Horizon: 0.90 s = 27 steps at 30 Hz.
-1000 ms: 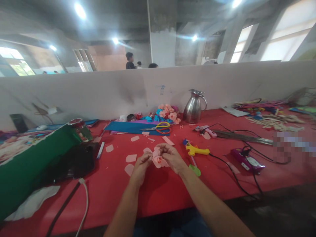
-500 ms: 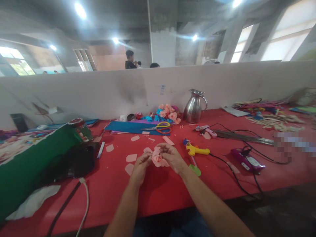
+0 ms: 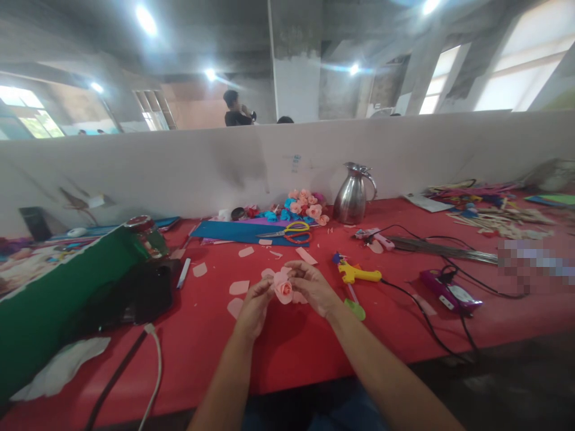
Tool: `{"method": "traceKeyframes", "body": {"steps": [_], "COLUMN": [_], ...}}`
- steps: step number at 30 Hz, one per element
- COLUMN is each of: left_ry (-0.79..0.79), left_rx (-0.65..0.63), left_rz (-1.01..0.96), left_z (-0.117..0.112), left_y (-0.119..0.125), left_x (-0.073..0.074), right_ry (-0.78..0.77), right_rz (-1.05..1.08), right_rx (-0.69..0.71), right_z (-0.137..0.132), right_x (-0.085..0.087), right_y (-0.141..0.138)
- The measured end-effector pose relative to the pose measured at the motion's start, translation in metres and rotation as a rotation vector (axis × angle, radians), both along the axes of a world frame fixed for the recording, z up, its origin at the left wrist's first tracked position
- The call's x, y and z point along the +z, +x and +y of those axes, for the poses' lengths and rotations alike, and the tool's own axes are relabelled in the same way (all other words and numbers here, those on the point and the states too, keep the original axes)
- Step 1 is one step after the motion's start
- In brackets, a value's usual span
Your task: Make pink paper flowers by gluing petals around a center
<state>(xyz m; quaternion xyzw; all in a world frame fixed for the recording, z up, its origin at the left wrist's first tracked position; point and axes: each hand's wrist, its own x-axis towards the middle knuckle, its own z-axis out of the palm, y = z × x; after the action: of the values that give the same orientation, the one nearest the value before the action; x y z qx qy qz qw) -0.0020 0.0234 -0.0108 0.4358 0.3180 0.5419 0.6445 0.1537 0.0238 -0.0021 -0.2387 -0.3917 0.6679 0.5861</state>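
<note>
A pink paper rose (image 3: 284, 289) is held up over the red table, its spiral centre turned toward me. My left hand (image 3: 257, 301) pinches it from the left side. From the right, my right hand (image 3: 312, 286) grips the outer petals between thumb and fingers. Loose pink petal pieces (image 3: 239, 288) lie on the table just left of the rose, and a pink strip (image 3: 306, 256) lies behind it. A yellow glue gun (image 3: 359, 273) rests to the right of my right hand, near a green spoon-shaped piece (image 3: 354, 309).
Yellow-and-red-handled scissors (image 3: 294, 232) lie on blue paper (image 3: 224, 231), before a bunch of finished paper flowers (image 3: 309, 206). A steel jug (image 3: 351, 194) stands behind. On the left is a green box (image 3: 90, 281); on the right, a purple power strip (image 3: 449, 293) with cables.
The rose has turned in my fingers, so its centre faces me more squarely, and it has shifted slightly left. Both hands stay nearly in place. The person beyond the partition has moved a little.
</note>
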Motion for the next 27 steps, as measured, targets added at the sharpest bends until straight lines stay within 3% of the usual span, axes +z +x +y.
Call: {"method": "traceKeyframes", "body": {"steps": [4,12,22,27], "left_ry": [-0.021,-0.11,0.111,0.13], "left_rx": [0.057,0.358,0.218,0.197], "left_rz": [-0.009,0.002,0.354,0.35], "left_z": [0.002,0.017,0.006,0.004], "left_y": [0.001,-0.001,0.004,0.006], "left_x": [-0.002,-0.018,-0.007,-0.003], "right_ry": [0.002,-0.03,-0.026,-0.001], "right_rz": [-0.081,-0.253,-0.244,-0.27], "right_rx": [-0.092,-0.015,-0.083,-0.102], "right_z": [0.001,-0.003,0.002,0.003], "right_x": [-0.002,-0.006,-0.013,-0.017], "right_y": [-0.001,-0.01,-0.009,-0.009]}}
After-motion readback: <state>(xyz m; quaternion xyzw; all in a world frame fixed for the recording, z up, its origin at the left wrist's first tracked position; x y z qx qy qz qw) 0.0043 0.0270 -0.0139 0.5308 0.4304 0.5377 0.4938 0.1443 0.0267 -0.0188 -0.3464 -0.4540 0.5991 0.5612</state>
